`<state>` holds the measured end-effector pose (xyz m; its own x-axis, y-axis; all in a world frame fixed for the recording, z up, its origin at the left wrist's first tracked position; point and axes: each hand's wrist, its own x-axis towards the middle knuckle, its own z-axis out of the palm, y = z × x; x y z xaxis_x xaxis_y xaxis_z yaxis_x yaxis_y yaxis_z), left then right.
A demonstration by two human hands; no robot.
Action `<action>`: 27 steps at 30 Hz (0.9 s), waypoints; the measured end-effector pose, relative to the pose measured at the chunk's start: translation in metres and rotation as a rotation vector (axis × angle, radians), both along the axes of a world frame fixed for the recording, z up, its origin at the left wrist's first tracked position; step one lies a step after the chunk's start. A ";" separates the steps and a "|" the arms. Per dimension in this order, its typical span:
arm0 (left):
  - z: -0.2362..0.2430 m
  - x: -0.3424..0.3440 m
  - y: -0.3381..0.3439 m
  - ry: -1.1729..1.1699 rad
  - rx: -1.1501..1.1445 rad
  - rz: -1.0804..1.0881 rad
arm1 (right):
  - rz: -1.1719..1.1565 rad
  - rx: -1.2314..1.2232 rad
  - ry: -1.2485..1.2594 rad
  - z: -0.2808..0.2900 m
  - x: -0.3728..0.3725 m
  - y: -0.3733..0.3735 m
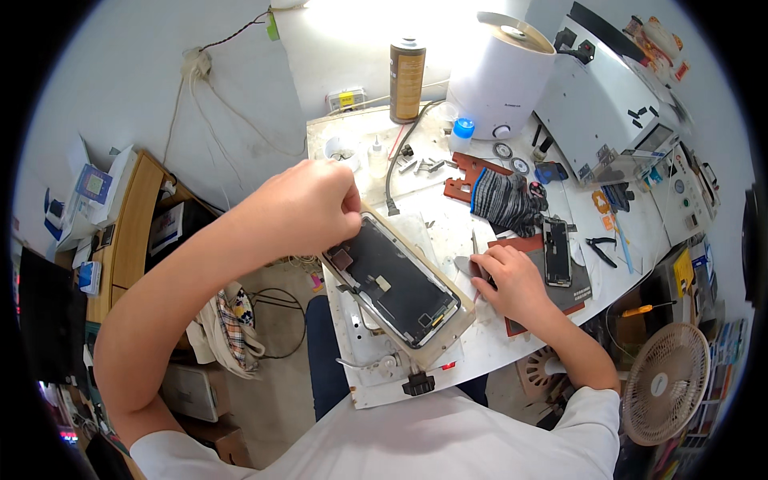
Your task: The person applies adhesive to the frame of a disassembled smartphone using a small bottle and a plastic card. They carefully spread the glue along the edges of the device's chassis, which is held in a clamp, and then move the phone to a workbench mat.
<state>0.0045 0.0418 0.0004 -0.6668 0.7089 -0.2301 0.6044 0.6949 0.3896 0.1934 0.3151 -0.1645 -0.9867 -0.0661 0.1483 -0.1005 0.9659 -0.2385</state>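
A phone screen assembly [400, 280], its dark back facing up, lies on a beige slab-like holder [458, 324] in front of me. My left hand [316, 206] is closed over the upper left end of it; whatever its fingers pinch is hidden. To the right, my right hand [516, 284] rests low over the work mats with its fingers curled. From under its fingertips sticks a flat grey tool with a rounded end [464, 265]. A second, smaller phone part [557, 252] lies on the dark mat [574, 293] beyond that hand.
Behind the mats lie a grey knitted glove [504, 198] and a red-brown fixture [460, 188]. Black pliers [602, 251] are at the right. A spray can [406, 80], a white humidifier [504, 80] and a blue-capped bottle [462, 134] stand at the back. A fan [668, 384] stands lower right.
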 end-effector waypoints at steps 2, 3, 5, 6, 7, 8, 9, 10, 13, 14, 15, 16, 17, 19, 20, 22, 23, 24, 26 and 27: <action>0.006 -0.004 0.004 -0.062 -0.031 0.011 | -0.020 -0.038 0.019 -0.002 0.003 -0.001; 0.007 -0.006 0.005 -0.076 -0.048 0.011 | -0.028 -0.046 0.029 -0.003 0.005 -0.003; 0.008 -0.010 0.005 -0.104 -0.060 0.005 | -0.041 -0.059 0.052 -0.006 0.007 -0.005; 0.008 -0.012 0.005 -0.121 -0.053 -0.001 | -0.044 -0.062 0.062 -0.008 0.008 -0.004; 0.007 -0.014 0.005 -0.137 -0.046 -0.007 | -0.048 -0.064 0.072 -0.010 0.009 -0.004; 0.006 -0.014 0.004 -0.125 -0.035 -0.033 | -0.049 -0.072 0.079 -0.012 0.010 -0.005; 0.005 -0.015 0.004 -0.113 -0.021 -0.059 | -0.051 -0.077 0.086 -0.013 0.011 -0.005; 0.005 -0.016 0.003 -0.101 -0.008 -0.085 | -0.053 -0.082 0.094 -0.014 0.012 -0.005; 0.002 -0.015 0.001 -0.070 0.026 -0.119 | -0.053 -0.096 0.101 -0.014 0.013 -0.006; 0.002 -0.014 0.001 -0.065 0.035 -0.113 | -0.056 -0.109 0.097 -0.013 0.013 -0.005; 0.002 -0.013 0.000 -0.062 0.042 -0.104 | -0.056 -0.123 0.092 -0.011 0.013 -0.005; 0.002 -0.012 0.000 -0.059 0.050 -0.094 | -0.056 -0.136 0.087 -0.010 0.014 -0.006; 0.002 -0.012 0.000 -0.049 0.044 -0.095 | -0.054 -0.128 0.087 -0.009 0.015 -0.006; 0.003 -0.011 0.002 -0.031 0.035 -0.097 | -0.051 -0.109 0.086 -0.007 0.016 -0.007; 0.003 -0.010 0.003 -0.029 0.037 -0.097 | -0.049 -0.108 0.120 -0.005 0.017 -0.008; 0.004 -0.009 0.004 -0.024 0.039 -0.095 | -0.043 -0.107 0.189 0.002 0.019 -0.012; 0.003 -0.009 0.004 -0.025 0.050 -0.091 | -0.064 -0.161 0.205 0.006 0.022 -0.015; 0.001 -0.009 0.002 -0.029 0.056 -0.082 | -0.082 -0.221 0.219 0.010 0.028 -0.021; 0.000 -0.012 -0.001 -0.041 0.062 -0.081 | -0.078 -0.349 0.276 0.017 0.045 -0.033; 0.000 -0.013 -0.002 -0.051 0.063 -0.087 | -0.056 -0.416 0.318 0.020 0.062 -0.042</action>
<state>-0.0088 0.0398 0.0009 -0.5908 0.7775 -0.2154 0.6395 0.6140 0.4626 0.2553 0.2733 -0.1448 -0.8889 0.1142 0.4436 -0.1811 0.8019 -0.5694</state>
